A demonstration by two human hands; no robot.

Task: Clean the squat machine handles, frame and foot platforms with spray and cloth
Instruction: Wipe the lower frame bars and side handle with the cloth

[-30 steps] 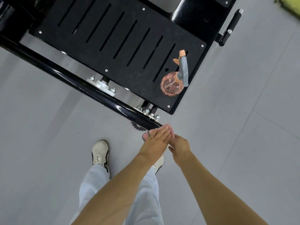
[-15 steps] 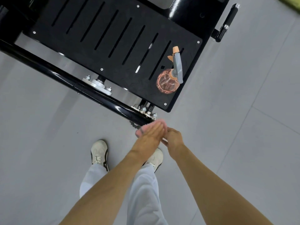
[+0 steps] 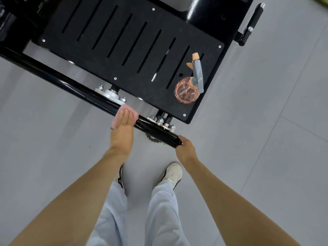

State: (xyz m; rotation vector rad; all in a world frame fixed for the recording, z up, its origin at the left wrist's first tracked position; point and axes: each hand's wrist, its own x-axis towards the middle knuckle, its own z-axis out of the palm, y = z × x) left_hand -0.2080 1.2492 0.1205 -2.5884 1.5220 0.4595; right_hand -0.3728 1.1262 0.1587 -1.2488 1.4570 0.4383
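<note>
- On the frame bar (image 3: 58,80), pressing pink cloth (image 3: 126,110) flat under straight-fingered left hand (image 3: 122,134).
- At the bar's near end, gripping it with right hand (image 3: 186,150).
- Beyond the bar, on foot platform (image 3: 131,84): spray bottle (image 3: 186,90), standing.

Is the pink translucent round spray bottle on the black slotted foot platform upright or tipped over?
Upright: the pink spray bottle stands on its round base on the black foot platform, grey trigger head topmost.

Left hand (image 3: 122,134) presses cloth (image 3: 125,109) on frame bar (image 3: 71,86).
</note>
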